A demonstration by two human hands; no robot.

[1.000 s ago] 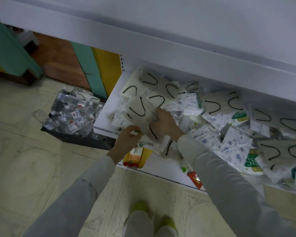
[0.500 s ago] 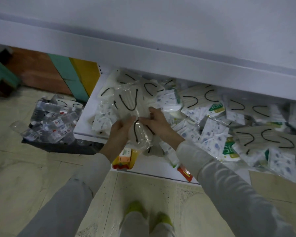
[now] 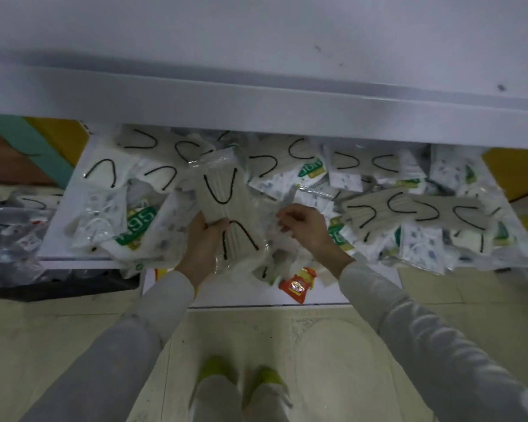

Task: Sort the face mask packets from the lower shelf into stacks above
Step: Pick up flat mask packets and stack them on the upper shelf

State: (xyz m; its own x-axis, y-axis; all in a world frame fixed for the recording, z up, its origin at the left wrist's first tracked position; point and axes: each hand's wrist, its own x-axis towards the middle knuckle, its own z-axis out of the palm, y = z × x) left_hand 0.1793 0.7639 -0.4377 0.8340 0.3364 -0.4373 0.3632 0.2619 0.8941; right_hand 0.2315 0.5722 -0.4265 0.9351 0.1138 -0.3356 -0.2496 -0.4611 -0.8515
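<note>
A loose heap of face mask packets [image 3: 387, 190] covers the white lower shelf [image 3: 77, 208]: clear bags of pale masks with black ear loops, and white printed bags with green labels. My left hand [image 3: 205, 242] grips a clear packet of pale masks with black loops [image 3: 223, 190], held upright over the front middle of the shelf. My right hand [image 3: 305, 226] is just to its right, fingers pinched on a crinkled clear packet [image 3: 278, 239] in the heap. The upper shelf [image 3: 256, 56] spans the top of the view, and its surface shows bare white.
A dark crate of small plastic bottles [image 3: 9, 236] stands on the floor left of the shelf. Red and yellow small packets [image 3: 296, 284] lie on a low white base at the shelf's front. My two yellow-green shoes [image 3: 241, 376] stand on the pale tiled floor below.
The view has swung right, showing more of the shelf. My left hand now holds the pale mask packet alone, raised upright; my right hand has left it and moved right onto another clear packet.
</note>
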